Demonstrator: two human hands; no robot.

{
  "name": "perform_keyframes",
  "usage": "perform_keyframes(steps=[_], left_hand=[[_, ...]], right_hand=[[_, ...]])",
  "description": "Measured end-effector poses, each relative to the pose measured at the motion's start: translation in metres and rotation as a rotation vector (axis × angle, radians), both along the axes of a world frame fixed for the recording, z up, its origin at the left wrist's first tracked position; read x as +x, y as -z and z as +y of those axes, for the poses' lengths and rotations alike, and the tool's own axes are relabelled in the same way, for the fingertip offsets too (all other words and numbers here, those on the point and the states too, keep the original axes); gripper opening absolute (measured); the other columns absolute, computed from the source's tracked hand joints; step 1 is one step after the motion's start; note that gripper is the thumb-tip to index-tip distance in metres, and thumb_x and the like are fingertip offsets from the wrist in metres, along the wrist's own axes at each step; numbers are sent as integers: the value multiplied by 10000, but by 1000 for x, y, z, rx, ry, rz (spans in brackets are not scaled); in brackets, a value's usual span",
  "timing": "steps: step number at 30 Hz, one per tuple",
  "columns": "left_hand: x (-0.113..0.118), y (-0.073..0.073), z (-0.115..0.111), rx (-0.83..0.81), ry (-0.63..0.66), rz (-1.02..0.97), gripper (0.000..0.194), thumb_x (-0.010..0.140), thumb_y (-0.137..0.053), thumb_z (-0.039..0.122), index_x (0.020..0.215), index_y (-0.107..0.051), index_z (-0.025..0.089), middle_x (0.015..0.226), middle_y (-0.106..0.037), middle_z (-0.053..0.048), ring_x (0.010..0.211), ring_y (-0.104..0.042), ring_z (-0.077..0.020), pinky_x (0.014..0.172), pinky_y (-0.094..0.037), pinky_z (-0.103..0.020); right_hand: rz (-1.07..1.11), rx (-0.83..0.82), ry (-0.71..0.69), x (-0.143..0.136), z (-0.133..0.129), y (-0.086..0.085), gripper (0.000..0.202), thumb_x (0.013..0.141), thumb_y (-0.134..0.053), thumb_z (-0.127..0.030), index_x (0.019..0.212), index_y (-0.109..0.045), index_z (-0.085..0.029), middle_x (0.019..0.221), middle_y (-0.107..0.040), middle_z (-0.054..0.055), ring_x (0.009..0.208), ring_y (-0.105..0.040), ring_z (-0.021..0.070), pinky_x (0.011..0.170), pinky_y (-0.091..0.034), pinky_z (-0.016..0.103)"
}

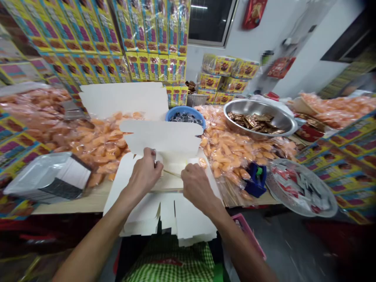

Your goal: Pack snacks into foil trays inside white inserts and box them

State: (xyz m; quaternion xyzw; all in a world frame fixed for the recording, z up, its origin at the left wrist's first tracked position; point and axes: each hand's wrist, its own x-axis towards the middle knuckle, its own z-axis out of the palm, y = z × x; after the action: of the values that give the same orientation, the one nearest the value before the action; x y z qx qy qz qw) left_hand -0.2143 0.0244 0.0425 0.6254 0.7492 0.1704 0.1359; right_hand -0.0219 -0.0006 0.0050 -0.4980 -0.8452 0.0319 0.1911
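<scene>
A flat white cardboard box blank [164, 137] lies unfolded on the table in front of me, its flaps hanging over the near edge. My left hand [144, 173] pinches the blank near its middle fold, fingers closed on the card. My right hand [196, 185] presses and grips the card just to the right of it. Both hands sit close together over the blank's centre. More white card [123, 98] stands propped behind it.
Piles of orange wrapped sweets [229, 152] surround the blank. A blue bowl [185, 112] and a steel bowl [260, 117] of dark wrapped pieces stand behind. A blue tape dispenser [255, 179] and a plate of red-white packets [302, 188] sit right; a foil-wrapped stack [49, 178] left.
</scene>
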Motion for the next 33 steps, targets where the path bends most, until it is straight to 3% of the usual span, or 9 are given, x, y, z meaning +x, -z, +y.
perform_keyframes(steps=[4, 8, 11, 14, 19, 23, 27, 30, 33], left_hand=[[14, 15, -1, -90, 110, -108, 568, 973, -484, 403, 1450, -360, 121, 774, -708, -67, 797, -707, -288, 701, -473, -352], [5, 22, -15, -138, 374, -236, 786, 952, -491, 622, 1572, -266, 196, 1252, -696, -164, 1058, -704, -294, 909, -530, -419], [-8, 20, -26, -192, 650, 8, 724, 905, -596, 613, 1528, -420, 287, 1581, -459, -151, 1425, -465, -376, 1130, -402, -541], [-11, 30, -30, -283, 695, 219, 614, 969, -552, 469, 1546, -417, 311, 1592, -455, -132, 1454, -418, -403, 1122, -389, -612], [6, 59, -26, -104, 653, 245, 548, 1061, -349, 399, 1581, -365, 226, 1498, -534, -177, 1253, -570, -368, 1006, -502, -529], [19, 61, -28, -95, 618, 283, 497, 1069, -309, 380, 1528, -443, 245, 1409, -567, -207, 1146, -617, -365, 927, -531, -511], [17, 57, -35, -134, 630, 316, 440, 1065, -299, 310, 1402, -579, 265, 1368, -582, -206, 1069, -660, -346, 925, -529, -522], [8, 61, -42, -97, 621, 344, 496, 1031, -361, 221, 1519, -440, 267, 1436, -547, -208, 1125, -648, -347, 944, -524, -527], [-2, 62, -52, -52, 596, 344, 624, 946, -391, 72, 1556, -345, 201, 1399, -584, -212, 1163, -627, -339, 946, -517, -515]], right_hand=[[-118, -46, 26, 22, 17, -2, 300, 810, -457, 16, 846, -695, -162, 951, -636, 104, 913, -536, 220, 825, -409, 324], [-132, 13, 368, 93, 41, 9, 433, 829, -435, 15, 1152, -697, -101, 999, -636, 150, 940, -542, 235, 835, -399, 321], [-163, 50, 459, 134, 63, 23, 481, 793, -510, -50, 1244, -669, -106, 1041, -619, 179, 948, -532, 279, 833, -383, 366], [16, 78, 499, 151, 84, 30, 348, 815, -510, -128, 1107, -698, -112, 1003, -618, 176, 959, -527, 297, 854, -384, 398], [312, 27, 554, 145, 97, 26, 325, 948, -438, -376, 1039, -633, -132, 800, -601, 84, 762, -552, 231, 720, -441, 348], [485, -157, 397, 123, 88, 29, 403, 998, -344, -503, 858, -567, -199, 720, -601, 26, 647, -576, 172, 600, -453, 279], [458, -197, 299, 88, 77, 38, 276, 903, -505, -415, 713, -510, -215, 696, -570, 11, 686, -558, 166, 642, -425, 265], [413, -164, 267, 65, 72, 43, 188, 769, -574, -275, 638, -451, -220, 689, -538, 16, 737, -522, 173, 706, -385, 280], [437, -122, 289, 60, 66, 38, 148, 792, -528, -276, 683, -441, -228, 690, -511, 7, 701, -480, 168, 685, -365, 291]])
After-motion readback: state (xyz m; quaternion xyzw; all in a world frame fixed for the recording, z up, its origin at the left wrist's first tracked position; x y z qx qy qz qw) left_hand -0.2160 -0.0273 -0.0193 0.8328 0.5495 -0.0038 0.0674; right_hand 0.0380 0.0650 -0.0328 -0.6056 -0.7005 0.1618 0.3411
